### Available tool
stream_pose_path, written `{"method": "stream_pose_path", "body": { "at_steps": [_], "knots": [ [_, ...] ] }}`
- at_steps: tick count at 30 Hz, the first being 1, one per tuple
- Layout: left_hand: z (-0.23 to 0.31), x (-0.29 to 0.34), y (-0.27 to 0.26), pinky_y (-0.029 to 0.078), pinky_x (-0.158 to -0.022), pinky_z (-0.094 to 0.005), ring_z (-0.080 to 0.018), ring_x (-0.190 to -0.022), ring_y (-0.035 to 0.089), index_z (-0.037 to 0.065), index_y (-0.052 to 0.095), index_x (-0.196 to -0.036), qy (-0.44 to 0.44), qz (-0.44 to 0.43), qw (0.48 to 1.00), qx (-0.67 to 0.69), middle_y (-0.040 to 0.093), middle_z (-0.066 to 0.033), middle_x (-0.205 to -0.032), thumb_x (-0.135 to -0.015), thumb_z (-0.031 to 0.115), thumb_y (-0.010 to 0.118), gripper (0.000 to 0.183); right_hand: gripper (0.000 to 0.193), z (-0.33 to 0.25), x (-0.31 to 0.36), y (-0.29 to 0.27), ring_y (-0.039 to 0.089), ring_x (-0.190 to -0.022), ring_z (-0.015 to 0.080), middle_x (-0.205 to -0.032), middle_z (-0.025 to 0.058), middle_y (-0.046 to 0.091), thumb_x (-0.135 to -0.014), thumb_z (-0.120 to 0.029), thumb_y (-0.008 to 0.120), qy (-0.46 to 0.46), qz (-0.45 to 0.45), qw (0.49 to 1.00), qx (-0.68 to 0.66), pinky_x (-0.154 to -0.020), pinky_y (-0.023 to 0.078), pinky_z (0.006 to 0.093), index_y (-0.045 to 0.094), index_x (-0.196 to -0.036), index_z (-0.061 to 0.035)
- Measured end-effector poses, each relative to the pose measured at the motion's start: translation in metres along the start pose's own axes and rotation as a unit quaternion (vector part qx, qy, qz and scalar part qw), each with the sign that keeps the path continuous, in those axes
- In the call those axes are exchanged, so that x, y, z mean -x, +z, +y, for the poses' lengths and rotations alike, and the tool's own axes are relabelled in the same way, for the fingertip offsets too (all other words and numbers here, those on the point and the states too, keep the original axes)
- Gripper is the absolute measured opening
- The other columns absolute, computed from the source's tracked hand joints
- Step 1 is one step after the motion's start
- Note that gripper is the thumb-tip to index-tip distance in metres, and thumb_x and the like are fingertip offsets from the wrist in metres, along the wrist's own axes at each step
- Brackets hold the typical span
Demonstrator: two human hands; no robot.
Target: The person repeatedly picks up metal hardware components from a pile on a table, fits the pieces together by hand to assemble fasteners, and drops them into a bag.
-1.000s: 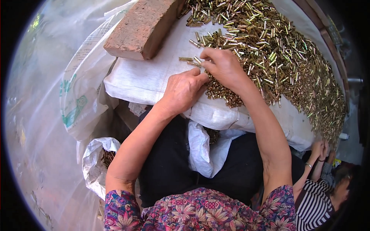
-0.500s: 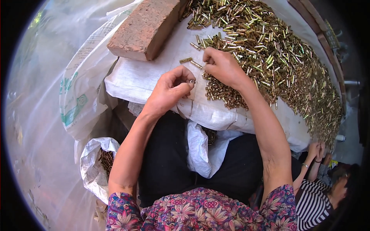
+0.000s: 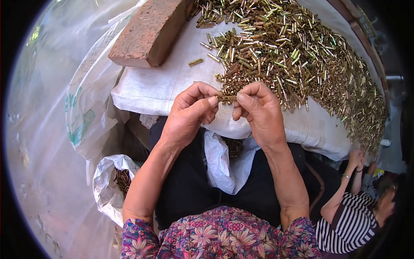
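Observation:
Over the near edge of the white woven sheet, both my hands meet. Pinched between the fingertips of my right hand is a small brass-coloured metal tube, one end pointing at my left fingertips. My left hand is also closed in a pinch; the small piece at its tips is mostly covered by thumb and finger. Just beyond lies a big heap of similar brass-coloured tubes. A single loose tube rests apart from it, left of the heap.
A red brick lies at the back left of the sheet. Between my knees hangs a white sack; another white sack with brown pieces stands at lower left. Clear plastic sheeting spreads leftward. A co-worker in a striped top sits at right.
My right hand has come from the heap toward me, bringing a tube to my left hand's fingertips. One of the loose tubes near the heap is gone from its spot. The view has shifted slightly.

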State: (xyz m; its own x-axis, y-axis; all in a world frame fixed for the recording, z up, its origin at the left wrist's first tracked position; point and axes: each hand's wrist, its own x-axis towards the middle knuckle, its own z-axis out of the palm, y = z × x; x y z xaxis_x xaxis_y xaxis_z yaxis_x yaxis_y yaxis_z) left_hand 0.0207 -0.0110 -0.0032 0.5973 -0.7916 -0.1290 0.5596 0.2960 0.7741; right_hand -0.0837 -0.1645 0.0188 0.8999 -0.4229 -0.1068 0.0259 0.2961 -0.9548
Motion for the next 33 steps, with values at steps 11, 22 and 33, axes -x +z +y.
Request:
{"method": "stream_pose_path", "body": {
  "at_steps": [11, 22, 33],
  "knots": [
    [-0.015, 0.009, 0.009, 0.042, -0.058, -0.0191, -0.0054, -0.064, 0.051, 0.005, 0.059, -0.102, 0.010, -0.010, 0.997, 0.081, 0.058, 0.0000, -0.076, -0.093, 0.015, 0.062, 0.014, 0.005, 0.009, 0.019, 0.002, 0.062, -0.068, 0.0125, -0.081, 0.0069, 0.062, -0.094, -0.006, 0.058, -0.045, 0.000, 0.997, 0.066, -0.064, 0.053, 0.0261, 0.055, -0.094, -0.0022],
    [-0.028, 0.010, 0.009, 0.047, -0.062, -0.0212, -0.0075, -0.068, 0.057, 0.005, 0.058, -0.105, 0.009, -0.036, 0.990, 0.135, 0.062, -0.0019, -0.082, -0.094, 0.012, 0.061, 0.013, 0.003, 0.010, 0.028, 0.001, 0.062, -0.068, 0.0125, -0.081, 0.0077, 0.063, -0.094, -0.003, 0.056, 0.009, 0.032, 0.998, -0.051, -0.063, 0.053, 0.0257, 0.054, -0.095, -0.0018],
    [-0.012, 0.017, 0.002, 0.052, -0.063, -0.0239, -0.0097, -0.067, 0.062, 0.002, 0.061, -0.094, -0.079, -0.122, 0.989, -0.038, 0.065, -0.0041, -0.080, -0.090, 0.016, 0.068, 0.016, 0.007, -0.015, 0.051, -0.013, 0.058, -0.064, 0.0077, -0.074, 0.0037, 0.061, -0.092, -0.004, 0.061, 0.010, -0.029, 0.989, 0.142, -0.060, 0.046, 0.0205, 0.054, -0.091, -0.0024]
  ]
}}
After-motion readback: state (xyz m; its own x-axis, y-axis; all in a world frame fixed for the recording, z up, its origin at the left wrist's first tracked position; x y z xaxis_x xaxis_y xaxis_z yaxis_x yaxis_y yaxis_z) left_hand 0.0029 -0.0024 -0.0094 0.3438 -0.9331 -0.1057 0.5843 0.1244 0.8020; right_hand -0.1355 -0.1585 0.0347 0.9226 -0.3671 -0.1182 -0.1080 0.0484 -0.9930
